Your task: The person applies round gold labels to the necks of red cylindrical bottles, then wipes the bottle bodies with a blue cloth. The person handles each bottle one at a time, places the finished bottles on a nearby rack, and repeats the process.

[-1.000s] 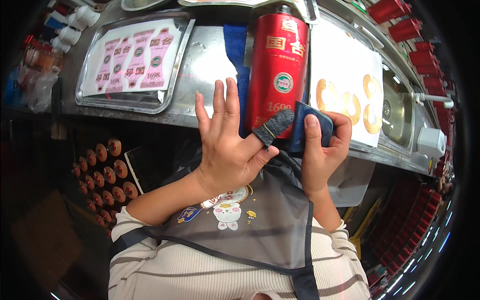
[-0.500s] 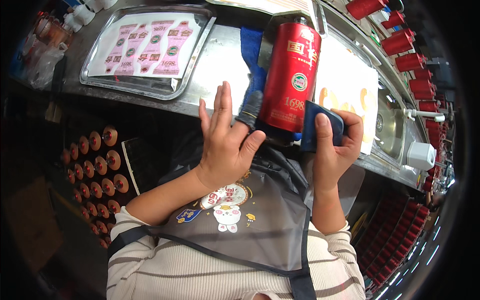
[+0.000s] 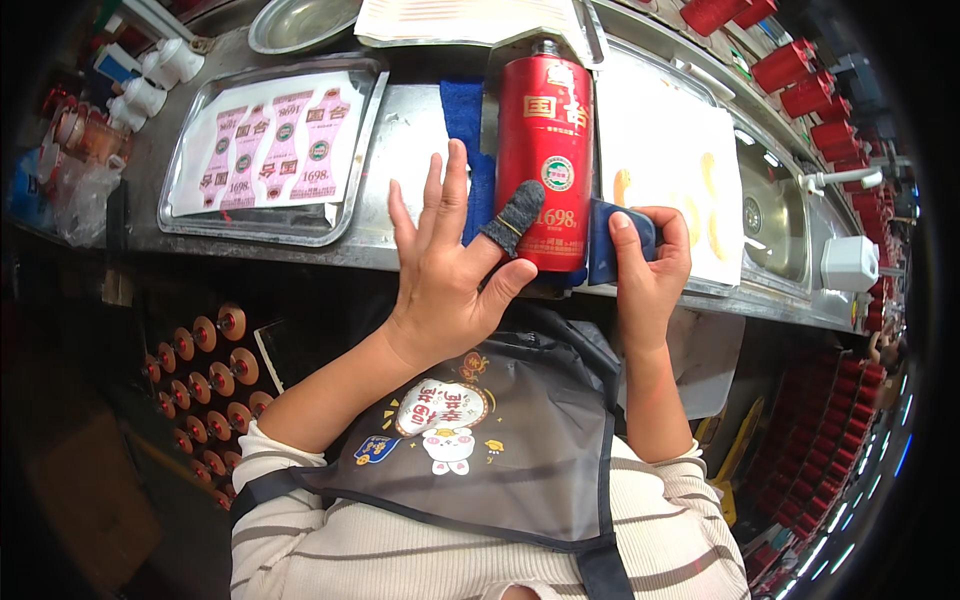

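Observation:
A glossy red bottle (image 3: 545,130) with gold lettering and a round green-and-white emblem is on the steel bench in front of me, its neck pointing away. My left hand (image 3: 445,255) is open, fingers spread. A dark grey cloth sleeve (image 3: 515,215), banded at its base, covers its index finger, which lies over the bottle's lower front. Between thumb and fingers, my right hand (image 3: 648,275) grips a flat dark blue squeegee (image 3: 612,245). The squeegee's edge is beside the bottle's lower right side; whether it touches cannot be made out.
A metal tray (image 3: 335,222) at left holds a sheet of pink label decals (image 3: 283,140). Blue cloth (image 3: 460,115) lies left of the bottle. At right are white backing paper (image 3: 672,150), a sink (image 3: 772,235) and a white jug (image 3: 848,262). Red bottles (image 3: 790,65) line the far right.
My left index finger has come from the bottle's left edge onto its lower front. The view has shifted, and the bottle looks more upright in it. The squeegee stays in my right hand.

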The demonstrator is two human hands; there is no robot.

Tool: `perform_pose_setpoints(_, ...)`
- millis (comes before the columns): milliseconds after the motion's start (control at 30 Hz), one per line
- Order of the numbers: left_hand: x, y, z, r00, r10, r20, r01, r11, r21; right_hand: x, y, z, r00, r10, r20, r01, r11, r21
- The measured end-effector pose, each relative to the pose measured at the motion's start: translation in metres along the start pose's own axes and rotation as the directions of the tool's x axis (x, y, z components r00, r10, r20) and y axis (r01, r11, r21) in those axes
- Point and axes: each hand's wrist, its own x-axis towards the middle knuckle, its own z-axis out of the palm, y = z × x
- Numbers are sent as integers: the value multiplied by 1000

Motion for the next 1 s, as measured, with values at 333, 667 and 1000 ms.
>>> perform_pose_setpoints(333, 16, 32, 0, 983, 159, 90, -168, 982, 92, -3, -11, 0, 995, -70, -72, 74, 996, 51)
perform_pose_setpoints(667, -21, 2, 4, 999, -42, 12, 41, 998, 46, -15, -36, 34, 953, -274, 132, 288, 952, -104)
perform_pose_setpoints(1000, -14, 7, -11, 996, -74, 57, 82, 986, -143, -5, -31, -5, 982, -153, 112, 163, 982, -91)
